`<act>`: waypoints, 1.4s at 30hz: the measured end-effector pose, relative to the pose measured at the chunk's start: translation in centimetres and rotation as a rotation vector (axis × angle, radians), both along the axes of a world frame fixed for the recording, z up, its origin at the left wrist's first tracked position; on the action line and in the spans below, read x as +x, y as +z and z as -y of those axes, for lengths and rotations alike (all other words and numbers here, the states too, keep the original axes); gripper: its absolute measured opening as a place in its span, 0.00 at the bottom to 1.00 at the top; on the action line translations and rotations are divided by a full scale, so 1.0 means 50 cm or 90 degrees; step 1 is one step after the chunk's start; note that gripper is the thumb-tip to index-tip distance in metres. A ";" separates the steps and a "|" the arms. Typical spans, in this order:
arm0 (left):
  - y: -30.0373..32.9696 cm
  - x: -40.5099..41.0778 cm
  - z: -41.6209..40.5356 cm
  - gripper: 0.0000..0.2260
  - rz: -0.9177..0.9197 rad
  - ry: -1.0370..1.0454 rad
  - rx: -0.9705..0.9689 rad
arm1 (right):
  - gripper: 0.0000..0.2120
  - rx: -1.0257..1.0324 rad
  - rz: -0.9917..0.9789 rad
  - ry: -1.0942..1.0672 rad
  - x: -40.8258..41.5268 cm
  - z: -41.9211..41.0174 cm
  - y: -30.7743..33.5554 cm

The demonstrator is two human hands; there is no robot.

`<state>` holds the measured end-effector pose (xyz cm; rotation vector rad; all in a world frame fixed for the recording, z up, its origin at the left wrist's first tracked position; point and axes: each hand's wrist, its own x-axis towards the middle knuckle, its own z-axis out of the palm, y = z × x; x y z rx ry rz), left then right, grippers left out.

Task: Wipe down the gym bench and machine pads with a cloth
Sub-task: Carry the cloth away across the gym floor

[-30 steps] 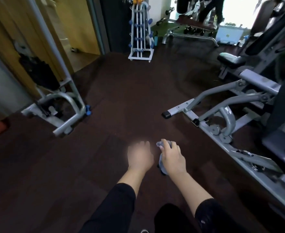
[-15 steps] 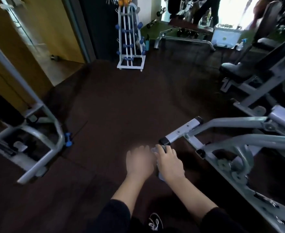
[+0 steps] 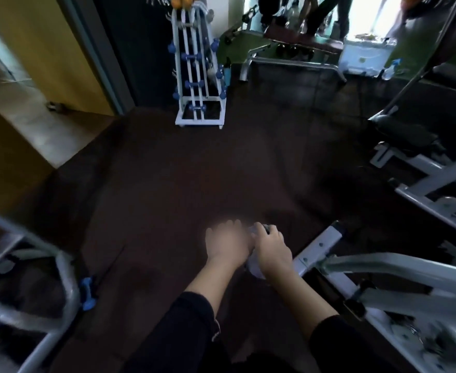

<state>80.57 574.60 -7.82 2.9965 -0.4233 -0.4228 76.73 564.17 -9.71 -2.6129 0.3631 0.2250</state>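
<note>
Your right hand [image 3: 272, 249] is clenched around a pale cloth [image 3: 256, 267], held low in front of you above the dark floor [image 3: 167, 184]; only a crumpled bit of the cloth shows past the knuckles and a fold below the palm, the rest hidden inside the grip. Your left hand [image 3: 226, 246] sits just beside the right, touching or nearly touching it; it is smeared by motion blur, so you cannot tell whether its fingers are curled on the cloth or loose. Both forearms are bare, with dark sleeves [image 3: 191, 319] pushed up and cut off by the lower edge. To your right, a grey machine frame [image 3: 318, 249] runs along the floor, its black-capped end close to the right hand; its far parts blur and leave the picture at the right edge. Farther right, a dark seat pad [image 3: 401, 130] on a pale frame, partly in shadow. To your left, a curved grey metal frame [image 3: 65, 286], cropped at the edge, with a small blue dumbbell [image 3: 88, 293] against its foot. At the back, a white rack [image 3: 198, 76] of blue dumbbells, its top cut off. Beyond it, a bench [image 3: 302, 40] and the legs of a standing person [image 3: 326, 12], washed out by window glare. A yellow wall [image 3: 46, 49] with an open doorway, far left.
</note>
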 end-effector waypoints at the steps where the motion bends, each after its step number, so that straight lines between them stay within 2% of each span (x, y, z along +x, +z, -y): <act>1: 0.003 0.061 0.008 0.20 0.005 -0.015 0.010 | 0.20 0.000 -0.009 -0.011 0.058 0.008 0.005; 3: 0.009 0.171 0.030 0.21 -0.004 -0.034 0.020 | 0.21 -0.009 -0.009 -0.037 0.156 0.030 0.016; 8: 0.011 0.418 0.132 0.21 0.004 -0.127 0.031 | 0.16 0.011 0.029 -0.146 0.390 0.127 0.013; 17: -0.001 0.889 0.453 0.21 -0.002 -0.217 0.018 | 0.27 -0.023 -0.014 -0.180 0.831 0.430 -0.010; 23: 0.019 1.169 0.661 0.21 -0.013 -0.236 0.009 | 0.29 -0.033 -0.007 -0.185 1.099 0.635 0.020; 26: 0.024 1.307 0.761 0.21 -0.018 -0.241 -0.008 | 0.22 0.009 0.052 -0.250 1.225 0.736 0.014; 28: 0.019 1.404 0.832 0.22 -0.024 -0.258 -0.008 | 0.19 -0.010 0.103 -0.273 1.314 0.801 -0.003; 32: 0.003 1.611 0.982 0.21 -0.042 -0.292 0.011 | 0.21 -0.012 0.116 -0.345 1.514 0.944 -0.030; 36: 0.004 1.831 1.137 0.20 -0.042 -0.341 0.027 | 0.20 -0.007 0.080 -0.347 1.712 1.095 -0.031; 42: 0.014 2.105 1.369 0.21 -0.040 -0.400 0.031 | 0.17 -0.036 0.105 -0.353 1.955 1.312 -0.020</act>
